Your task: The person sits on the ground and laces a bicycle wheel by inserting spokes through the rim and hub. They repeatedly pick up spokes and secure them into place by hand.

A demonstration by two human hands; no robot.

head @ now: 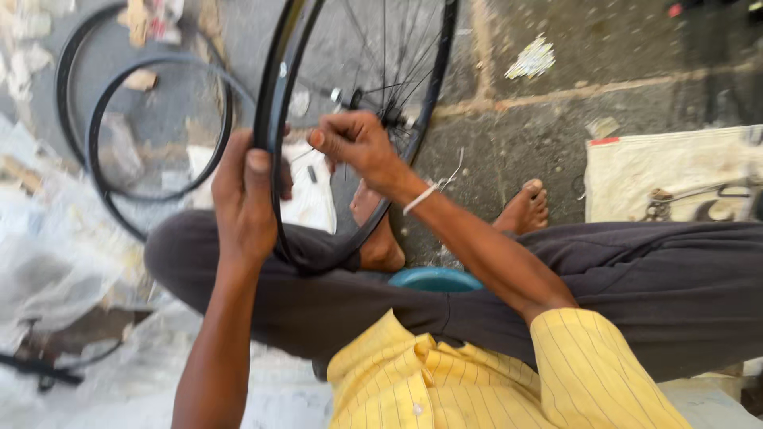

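Observation:
A black spoked bicycle wheel (274, 95) stands upright across my lap, its lower edge resting on my grey trouser leg. My left hand (245, 199) is wrapped around the rim's near side, thumb on top. My right hand (354, 143) is closed with pinched fingers just right of the rim, close to the spokes and the hub (373, 99). Whether it pinches a spoke or a small part, I cannot tell. A white band sits on that wrist.
Two loose black tyres (103, 151) lie on the stone ground at upper left, among plastic sheets and paper scraps. A white cloth (636, 171) with metal tools lies at right. A blue stool edge (435, 280) shows between my legs; bare feet rest ahead.

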